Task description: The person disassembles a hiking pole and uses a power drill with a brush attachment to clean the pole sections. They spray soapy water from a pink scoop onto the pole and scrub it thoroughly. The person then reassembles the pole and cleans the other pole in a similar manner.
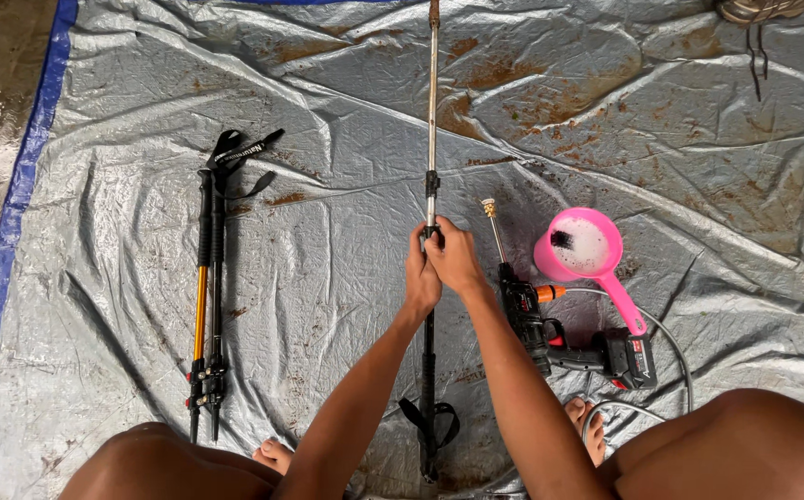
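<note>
Both hands are clamped on the long, mud-stained metal trekking pole (431, 111), which lies straight along the twelve-to-six line of the rumpled grey tarpaulin (346, 102). The left hand (420, 275) and right hand (454, 259) are wrapped side by side around its black locking collar. By the look of it, that joint is being worked; the next move calls for a firm counter-twist. A black cordless spray gun (550, 333) and pink plastic scoop (585, 248) lie at three o'clock, two folded black-and-orange poles (207, 296) at nine.

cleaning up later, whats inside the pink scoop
The pink scoop holds soapy-looking water and a small dark brush-like thing at its left side. The foam hides the bottom, so anything beneath it cannot be seen.
</note>
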